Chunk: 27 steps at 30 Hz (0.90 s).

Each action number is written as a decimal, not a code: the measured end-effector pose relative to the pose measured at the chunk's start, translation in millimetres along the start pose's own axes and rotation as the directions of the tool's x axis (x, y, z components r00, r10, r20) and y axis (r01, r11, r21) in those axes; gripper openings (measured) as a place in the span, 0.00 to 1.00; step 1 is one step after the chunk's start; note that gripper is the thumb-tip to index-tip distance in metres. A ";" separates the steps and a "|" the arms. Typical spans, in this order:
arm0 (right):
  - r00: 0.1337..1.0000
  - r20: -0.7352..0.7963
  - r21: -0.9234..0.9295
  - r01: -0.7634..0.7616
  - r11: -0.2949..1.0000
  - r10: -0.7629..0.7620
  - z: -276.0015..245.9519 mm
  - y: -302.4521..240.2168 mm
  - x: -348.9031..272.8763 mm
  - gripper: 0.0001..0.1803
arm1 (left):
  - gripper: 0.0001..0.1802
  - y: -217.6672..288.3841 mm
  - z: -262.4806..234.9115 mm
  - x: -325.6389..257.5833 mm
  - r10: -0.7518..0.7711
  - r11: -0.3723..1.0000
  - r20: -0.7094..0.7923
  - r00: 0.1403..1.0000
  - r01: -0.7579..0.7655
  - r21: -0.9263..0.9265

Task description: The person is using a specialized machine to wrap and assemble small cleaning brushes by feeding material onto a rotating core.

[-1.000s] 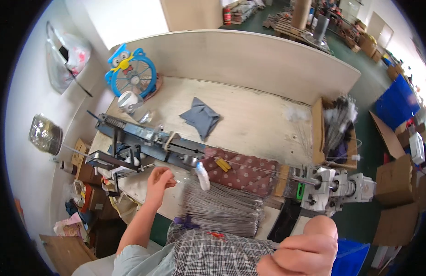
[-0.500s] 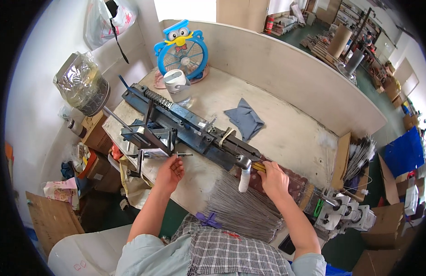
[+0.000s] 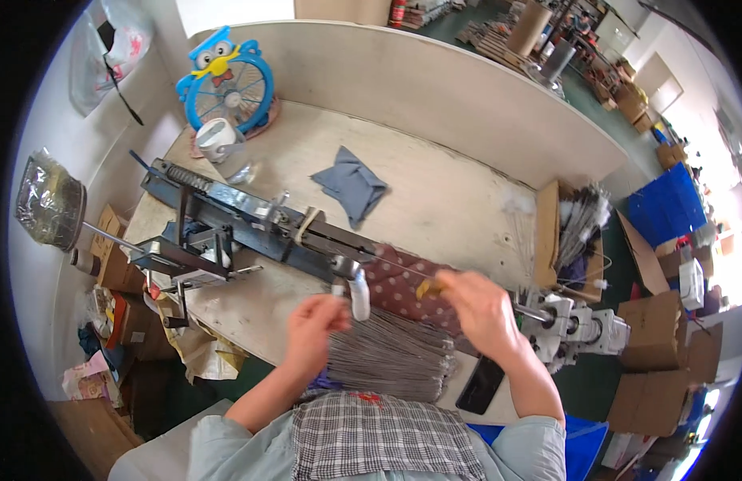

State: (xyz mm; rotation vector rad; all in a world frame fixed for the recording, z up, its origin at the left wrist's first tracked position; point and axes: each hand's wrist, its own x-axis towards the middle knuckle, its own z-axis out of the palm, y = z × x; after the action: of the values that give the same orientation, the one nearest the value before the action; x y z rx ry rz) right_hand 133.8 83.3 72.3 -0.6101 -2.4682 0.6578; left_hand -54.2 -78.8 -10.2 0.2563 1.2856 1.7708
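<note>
My right hand (image 3: 479, 313) is closed round a yellow-handled tool (image 3: 427, 288), partly hidden by the fingers, above a dark red polka-dot cloth (image 3: 407, 295). A thin wire (image 3: 403, 263) runs from the long metal bench jig (image 3: 262, 227) toward this hand. My left hand (image 3: 315, 325) has its fingers curled together just left of the crank handle with a white-wrapped grip (image 3: 359, 297). It looks apart from the grip, and anything in its fingertips is too small to tell. Below both hands lies a fan of thin grey wires (image 3: 391, 353).
A grey cloth (image 3: 351, 186), a lidded clear jar (image 3: 222, 144) and a blue fan (image 3: 230, 88) are on the table's far side. A phone (image 3: 481, 385) lies near the front edge. At right stand a metal clamp machine (image 3: 583, 325) and a carton of wires (image 3: 579, 228).
My left hand has left the rod of the jig's lever frame and come right, close to the crank. My right hand has drawn the yellow-handled tool rightward, away from the crank. The view has shifted.
</note>
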 end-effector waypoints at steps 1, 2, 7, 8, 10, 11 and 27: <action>0.999 -0.036 -0.047 -0.014 0.999 0.012 -7.0 6.5 4.2 0.12 | 0.08 -6.0 25.8 -0.3 -0.063 0.997 0.111 0.992 0.059 0.038; 0.997 -0.076 -0.091 -0.020 0.996 0.014 -11.9 13.0 5.3 0.11 | 0.08 -10.7 48.1 2.0 -0.075 0.997 0.183 0.980 0.066 0.050; 0.944 0.071 0.250 -0.329 0.911 0.322 -13.5 43.3 -17.5 0.11 | 0.09 -42.8 94.7 22.4 -0.026 0.999 0.306 0.952 0.016 0.036; 0.941 0.070 0.275 -0.337 0.900 0.331 -14.9 45.5 -19.4 0.11 | 0.09 -45.4 96.6 24.4 -0.022 0.999 0.305 0.952 0.010 0.043; 0.956 0.038 0.265 -0.292 0.919 0.292 -15.8 49.6 -24.0 0.11 | 0.09 -49.1 97.9 24.0 0.038 0.993 0.319 0.947 -0.071 0.093; 0.968 0.011 0.244 -0.246 0.938 0.251 -15.8 51.1 -26.0 0.11 | 0.09 -51.0 98.8 23.2 0.036 0.992 0.317 0.948 -0.072 0.100; 0.984 -0.168 -0.155 0.035 0.987 -0.061 3.0 18.2 20.4 0.08 | 0.08 -17.3 84.1 25.9 -0.085 0.993 0.051 0.995 0.089 -0.072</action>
State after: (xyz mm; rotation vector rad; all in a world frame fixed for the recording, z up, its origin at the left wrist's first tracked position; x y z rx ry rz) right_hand 121.6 107.4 67.2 -0.6341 -2.3765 0.3842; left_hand -7.5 -3.5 3.6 0.1967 1.1768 1.7244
